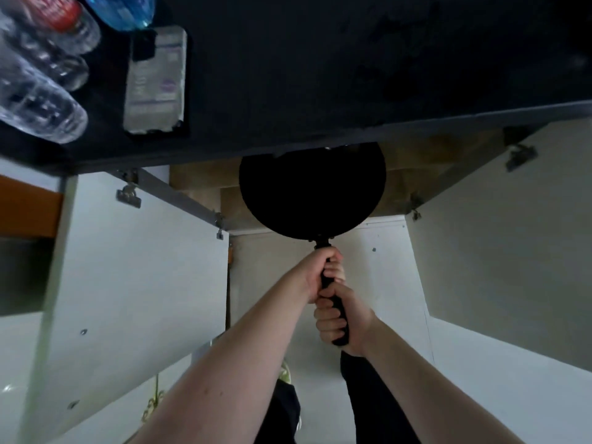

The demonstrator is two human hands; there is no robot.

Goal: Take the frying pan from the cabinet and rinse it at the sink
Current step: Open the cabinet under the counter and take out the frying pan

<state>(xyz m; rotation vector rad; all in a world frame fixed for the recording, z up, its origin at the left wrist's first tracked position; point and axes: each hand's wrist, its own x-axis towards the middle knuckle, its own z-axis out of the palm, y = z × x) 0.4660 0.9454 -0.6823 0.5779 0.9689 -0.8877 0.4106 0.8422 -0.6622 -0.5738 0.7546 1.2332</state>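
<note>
Dim overall, cool grey cast. Countertop [352,59] near black, no detail; frying pan [312,190] a flat black disc, no highlights. Cabinet doors [134,267] catch soft light, brightest bottom left. Plastic bottles [41,78] blurred w/ small glints. Wide-angle bend at edges, slight softness throughout.

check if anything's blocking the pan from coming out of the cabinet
Partly. The frying pan is gripped at the handle by the left hand and right hand, but its far edge sits under the dark countertop lip. Both cabinet doors are open.
</note>
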